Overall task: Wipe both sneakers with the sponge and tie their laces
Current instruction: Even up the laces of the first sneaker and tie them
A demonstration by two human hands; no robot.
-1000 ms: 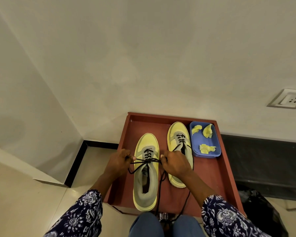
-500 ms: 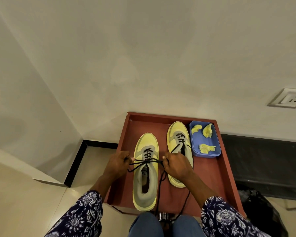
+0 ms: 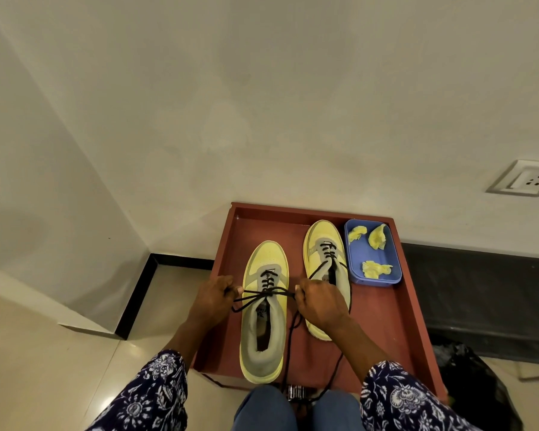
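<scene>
Nearest the body, below both grips, loose black lace ends trail down over the front edge of the red tray toward the knees, slack because only the middle of the lace is being worked.

Just above, the left hand and right hand sit on either side of the near sneaker, each grip pinching a strand of its black lace between thumb and curled fingers. The strands run taut and nearly level from one pinch to the other, crossing over the tongue between them. That opposed outward pull looks meant to cinch a knot down onto the shoe; whether it is the first crossing or a finished bow I cannot tell. The sneaker stands heel toward the person, so the opening faces the grips and the pull stays square.

Beyond the right grip, partly hidden under it, the second sneaker stands with its lace lying loose, apparently untied and waiting its turn.

Farther right of that grip, touching the second sneaker, a blue tub holds three yellow sponge pieces, parked out of the way yet within reach.
</scene>
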